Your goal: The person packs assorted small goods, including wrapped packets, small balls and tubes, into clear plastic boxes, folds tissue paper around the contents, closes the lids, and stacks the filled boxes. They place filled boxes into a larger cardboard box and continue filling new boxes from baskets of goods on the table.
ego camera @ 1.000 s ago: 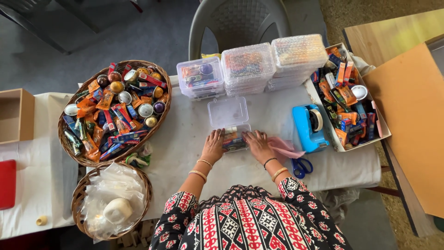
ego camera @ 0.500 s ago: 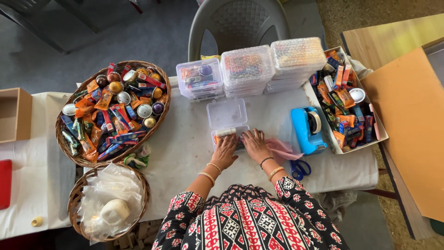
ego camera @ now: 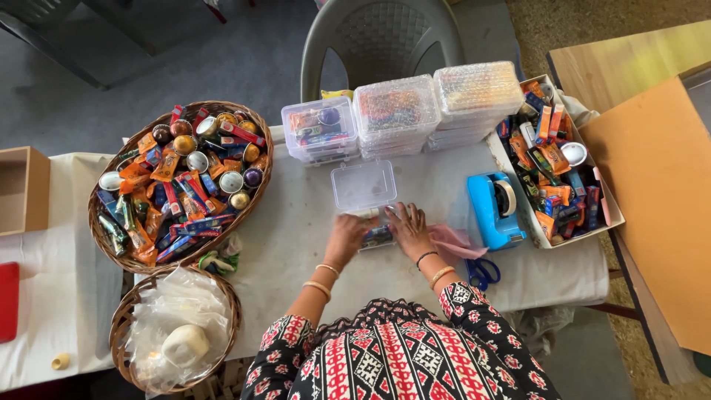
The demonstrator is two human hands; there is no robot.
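Observation:
A small clear plastic box (ego camera: 374, 235) lies on the white table (ego camera: 296, 244) right in front of me, its lid (ego camera: 363, 185) hinged open and standing away from me. Wrapped sweets fill the box. My left hand (ego camera: 345, 238) presses on its left side and my right hand (ego camera: 409, 230) covers its right side, fingers spread over the contents. Both hands touch the box. A pink cloth (ego camera: 452, 241) lies just right of my right hand.
A large wicker basket of wrapped sweets (ego camera: 181, 185) sits at the left, a smaller basket of clear bags (ego camera: 174, 326) below it. Stacks of filled clear boxes (ego camera: 396, 115) stand behind. A blue tape dispenser (ego camera: 495, 207), scissors (ego camera: 481, 272) and a tray of sweets (ego camera: 555, 163) are at the right.
The camera has drifted slightly. Both hands stay on the small box, with my right hand spread a little further over its contents.

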